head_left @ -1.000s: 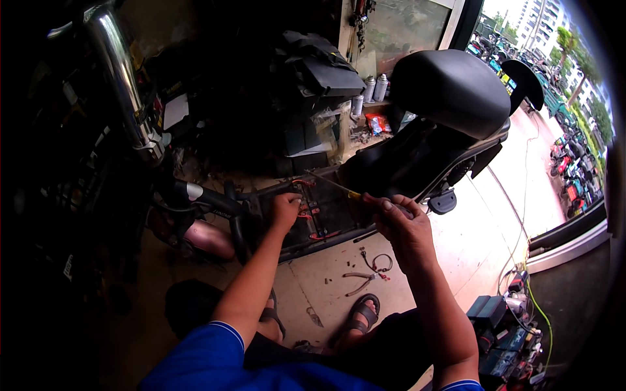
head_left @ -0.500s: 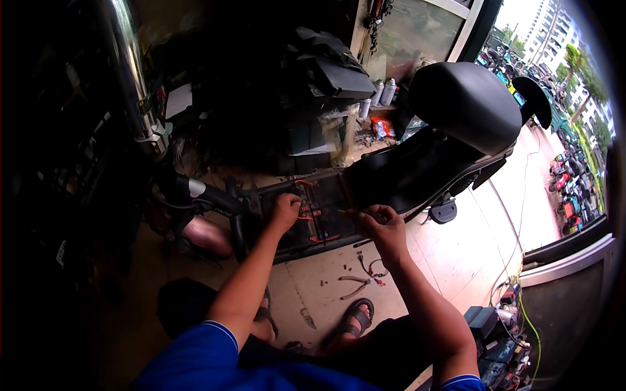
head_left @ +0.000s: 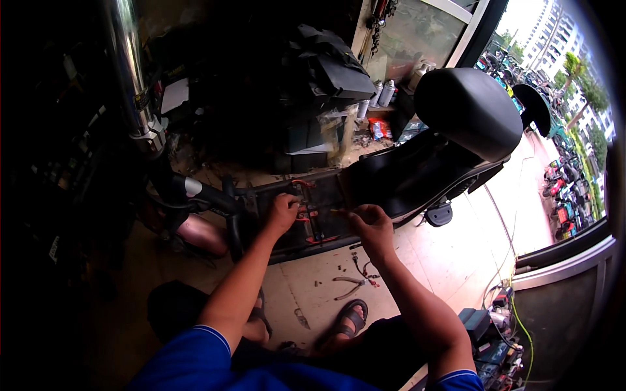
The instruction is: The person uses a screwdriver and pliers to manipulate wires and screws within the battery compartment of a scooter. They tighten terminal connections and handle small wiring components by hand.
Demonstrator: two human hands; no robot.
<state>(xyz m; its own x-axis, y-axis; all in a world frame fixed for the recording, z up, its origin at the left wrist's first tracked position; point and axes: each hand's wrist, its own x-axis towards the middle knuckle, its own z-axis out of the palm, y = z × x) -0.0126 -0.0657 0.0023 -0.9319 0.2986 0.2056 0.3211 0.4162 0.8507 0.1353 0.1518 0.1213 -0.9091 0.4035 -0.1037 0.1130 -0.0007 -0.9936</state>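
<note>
Since the earlier frames the right hand (head_left: pixel 370 221) has come down and leftward, closer to the left hand (head_left: pixel 282 212), and the view has swung so the scooter seat sits higher at the upper right of the frame. Both hands now work at the open floor compartment (head_left: pixel 313 218) of the scooter, at the centre of the frame. The left hand is curled, its fingers pressed down among the red wires (head_left: pixel 303 215) in the compartment; whether it grips one I cannot tell. The right hand's fingers are pinched together on a thin yellowish tool (head_left: pixel 339 210) that points left towards the wiring. The black seat (head_left: pixel 466 111) is raised at the upper right. On the floor below the hands lie pliers (head_left: pixel 347 285) and small loose parts, near a sandalled foot (head_left: pixel 349 319).
</note>
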